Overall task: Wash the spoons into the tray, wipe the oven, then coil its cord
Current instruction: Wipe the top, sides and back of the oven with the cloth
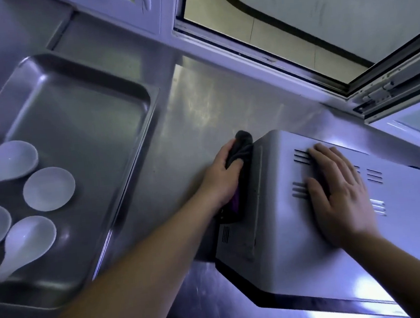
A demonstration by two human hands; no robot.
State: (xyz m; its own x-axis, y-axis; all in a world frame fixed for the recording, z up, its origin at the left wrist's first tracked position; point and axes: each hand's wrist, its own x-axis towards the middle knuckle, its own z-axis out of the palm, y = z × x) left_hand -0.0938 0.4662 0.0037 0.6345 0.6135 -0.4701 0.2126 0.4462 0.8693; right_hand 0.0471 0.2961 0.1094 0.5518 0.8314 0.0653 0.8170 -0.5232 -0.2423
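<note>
left hand (218,181) grips the dark cloth (242,148) against the microwave oven (288,241) side; right hand (340,190), flat on top, should brace it against firm strokes.

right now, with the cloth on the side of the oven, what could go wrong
1. The left hand presses the cloth sideways against the oven, which sits angled near the front edge of the counter. A hard push might slide it, though the right hand lies flat on top.
2. Small vent slots sit close to the cloth. If it is wet, which I cannot tell, moisture could get in.
</note>
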